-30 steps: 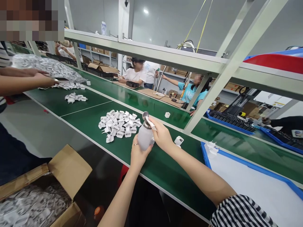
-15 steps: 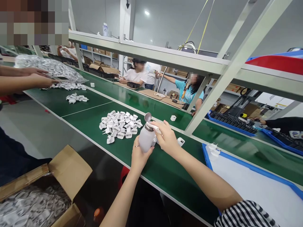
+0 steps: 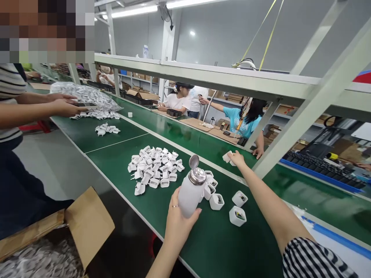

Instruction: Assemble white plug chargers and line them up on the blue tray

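My left hand (image 3: 182, 218) is wrapped round a white pump bottle (image 3: 191, 197) with a metal top; its round lid stands flipped up. My right hand (image 3: 238, 159) reaches across the belt, its fingers closed on the edge of a white charger housing (image 3: 227, 156). A second small white piece under those fingers looks like cloth, but is partly hidden. Beside the bottle several open charger housings (image 3: 216, 201) show circuit parts inside; some are half hidden by it. To its left lies a heap of white plug covers (image 3: 155, 166) with pins.
A green belt (image 3: 116, 146) runs under everything. A co-worker's hands (image 3: 65, 106) hold a flat dark object beside a bag of white parts (image 3: 87, 94). An open carton (image 3: 89, 227) stands lower left. A slanted metal post (image 3: 307, 100) rises near my right arm; a blue-edged tray (image 3: 336, 235) lies right.
My right hand has left the bottle's top and stretched out to the housing on the far belt. My left hand still holds the bottle. The view has shifted, showing more housings.
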Demonstrator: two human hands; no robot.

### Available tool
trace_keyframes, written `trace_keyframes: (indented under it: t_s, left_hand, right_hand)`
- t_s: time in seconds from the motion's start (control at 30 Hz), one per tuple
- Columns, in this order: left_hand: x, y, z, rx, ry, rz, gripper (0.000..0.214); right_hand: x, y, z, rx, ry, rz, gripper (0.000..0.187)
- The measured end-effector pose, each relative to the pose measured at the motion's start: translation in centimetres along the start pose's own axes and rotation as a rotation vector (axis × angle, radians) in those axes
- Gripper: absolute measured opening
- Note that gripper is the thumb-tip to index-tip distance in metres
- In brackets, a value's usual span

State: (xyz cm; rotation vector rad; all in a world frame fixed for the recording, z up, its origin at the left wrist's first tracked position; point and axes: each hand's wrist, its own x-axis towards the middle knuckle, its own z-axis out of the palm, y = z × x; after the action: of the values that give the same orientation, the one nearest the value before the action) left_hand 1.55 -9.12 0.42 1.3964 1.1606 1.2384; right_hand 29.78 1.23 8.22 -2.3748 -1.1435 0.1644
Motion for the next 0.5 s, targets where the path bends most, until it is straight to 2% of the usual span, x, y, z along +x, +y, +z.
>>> trace_keyframes:
  t_s: [0.13,0.27,0.5]
  left_hand:
    - [-0.2,0.1,0.2,0.000,0.016,-0.071,0.057]
    - [-0.3,0.2,0.3,0.000,0.030,-0.103,0.057]
    - [-0.2,0.1,0.1,0.021,0.011,-0.113,0.060]
  right_hand:
    - [3.0,1.7,1.0,-0.160,-0.117,0.106,0.026]
    - [3.6,2.6,1.7,-0.275,-0.204,0.157,0.026]
    - [3.2,4.4,1.7,-0.412,-0.080,0.352,0.030]
